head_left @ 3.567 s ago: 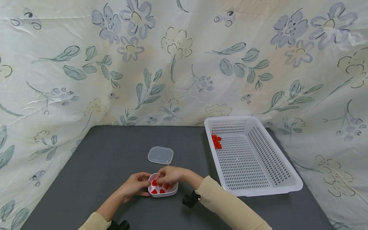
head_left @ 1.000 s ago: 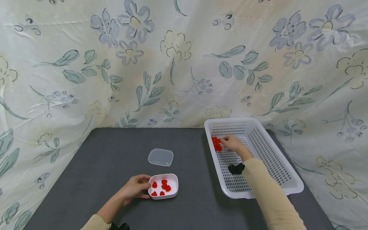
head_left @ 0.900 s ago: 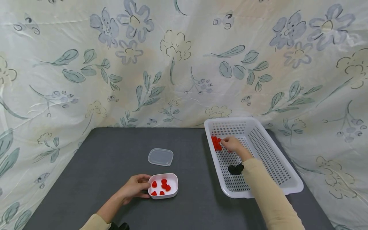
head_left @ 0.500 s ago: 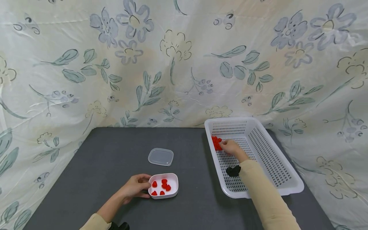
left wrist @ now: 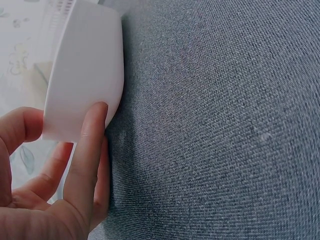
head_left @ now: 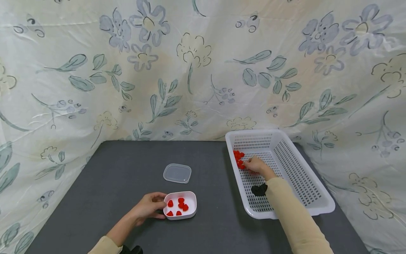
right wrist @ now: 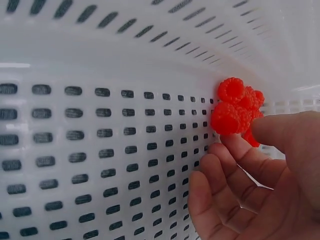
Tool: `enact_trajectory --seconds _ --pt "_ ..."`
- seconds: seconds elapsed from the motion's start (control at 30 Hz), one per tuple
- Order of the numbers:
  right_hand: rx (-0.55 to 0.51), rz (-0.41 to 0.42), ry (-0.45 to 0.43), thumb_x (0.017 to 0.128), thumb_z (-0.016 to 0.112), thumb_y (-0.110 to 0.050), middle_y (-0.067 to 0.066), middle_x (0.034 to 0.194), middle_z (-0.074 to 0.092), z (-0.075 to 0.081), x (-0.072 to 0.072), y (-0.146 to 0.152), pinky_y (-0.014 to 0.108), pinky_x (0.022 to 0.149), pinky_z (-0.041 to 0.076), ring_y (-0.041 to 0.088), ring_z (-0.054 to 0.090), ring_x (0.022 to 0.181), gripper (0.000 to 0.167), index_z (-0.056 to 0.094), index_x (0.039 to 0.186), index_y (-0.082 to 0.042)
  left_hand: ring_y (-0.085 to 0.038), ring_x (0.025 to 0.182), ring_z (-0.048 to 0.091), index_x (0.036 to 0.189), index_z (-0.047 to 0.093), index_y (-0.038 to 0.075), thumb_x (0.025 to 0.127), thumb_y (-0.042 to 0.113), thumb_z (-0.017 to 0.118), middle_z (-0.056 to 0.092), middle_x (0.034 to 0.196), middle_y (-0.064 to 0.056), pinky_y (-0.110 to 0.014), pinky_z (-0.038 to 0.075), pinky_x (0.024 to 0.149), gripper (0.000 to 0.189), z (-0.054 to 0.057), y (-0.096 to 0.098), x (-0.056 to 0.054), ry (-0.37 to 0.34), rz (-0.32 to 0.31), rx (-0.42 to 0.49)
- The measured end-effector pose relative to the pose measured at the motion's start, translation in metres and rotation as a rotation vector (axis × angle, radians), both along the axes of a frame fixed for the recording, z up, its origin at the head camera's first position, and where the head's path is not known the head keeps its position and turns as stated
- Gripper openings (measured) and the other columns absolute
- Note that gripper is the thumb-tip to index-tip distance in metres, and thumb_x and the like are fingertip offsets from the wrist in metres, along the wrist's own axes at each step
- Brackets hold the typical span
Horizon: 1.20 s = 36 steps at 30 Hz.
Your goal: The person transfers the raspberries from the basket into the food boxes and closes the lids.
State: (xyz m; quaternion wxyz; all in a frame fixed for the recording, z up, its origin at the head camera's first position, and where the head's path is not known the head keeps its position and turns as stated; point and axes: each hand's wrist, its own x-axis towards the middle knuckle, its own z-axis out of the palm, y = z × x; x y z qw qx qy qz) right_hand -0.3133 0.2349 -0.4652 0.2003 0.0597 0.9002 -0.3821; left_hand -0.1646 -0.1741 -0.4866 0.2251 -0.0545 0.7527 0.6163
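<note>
My left hand (head_left: 147,208) holds the left end of a small white plastic box (head_left: 192,213), thumb and fingers around its corners. In the left wrist view, fingertips press on the outer wall of the box (left wrist: 90,55), which sits on the dark cloth. Several red raspberries (head_left: 181,205) lie spread inside it. My right hand (head_left: 257,165) reaches into the white slotted basket (head_left: 236,183). In the right wrist view, its thumb and index finger pinch at a cluster of raspberries (right wrist: 232,90) near the basket wall; the other fingers curl below, and the hand partly hides the cluster.
A clear, rounded lid (head_left: 177,173) lies flat on the dark grey table (head_left: 133,165), behind the white box. The basket's raised rim stands between the box and the raspberry cluster. A floral curtain (head_left: 203,70) hangs at the back and sides.
My right hand left the white box and went into the basket at right. Within the last second it shifted slightly nearer, and some raspberries moved with it. My left hand stayed on the box.
</note>
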Motion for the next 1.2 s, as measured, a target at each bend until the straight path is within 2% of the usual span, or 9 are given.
enact_trajectory --seconds 0.17,0.57,0.83,1.2 --pt "-0.021 -0.009 -0.012 0.095 0.046 -0.022 0.006 0.073 0.05 -0.001 0.001 0.001 0.026 0.057 0.051 0.015 0.049 0.061 0.024 0.054 0.092 0.0 -0.022 0.082 0.062 0.125 0.043 -0.01 0.084 0.005 0.06 0.058 0.105 -0.019 -0.04 0.057 0.066 0.047 -0.002 0.001 0.001 0.007 0.007 -0.007" --pt "-0.031 0.043 -0.019 0.094 0.048 -0.02 0.008 0.075 0.055 0.001 0.007 -0.008 0.029 0.062 0.055 0.016 0.051 0.064 0.026 0.059 0.083 0.001 -0.022 0.083 0.062 0.125 0.043 -0.01 0.085 0.005 0.059 0.058 0.105 -0.019 -0.041 0.057 0.066 0.046 -0.004 0.0 0.001 0.005 0.002 -0.005" --pt "-0.069 0.038 -0.045 0.094 0.048 -0.021 0.014 0.087 0.06 0.0 0.006 -0.013 0.032 0.065 0.056 0.019 0.058 0.072 0.027 0.059 0.094 0.004 -0.022 0.082 0.062 0.126 0.043 -0.01 0.084 0.005 0.059 0.058 0.105 -0.02 -0.041 0.057 0.066 0.046 -0.002 0.001 0.001 0.003 0.011 -0.008" --pt "-0.225 0.005 -0.148 0.094 0.05 -0.024 0.011 0.087 0.057 0.001 0.005 -0.009 0.029 0.066 0.056 0.017 0.058 0.072 0.028 0.052 0.102 0.003 -0.022 0.082 0.062 0.125 0.044 -0.009 0.084 0.005 0.06 0.058 0.106 -0.019 -0.041 0.057 0.066 0.047 0.001 0.003 0.002 0.001 0.012 -0.015"
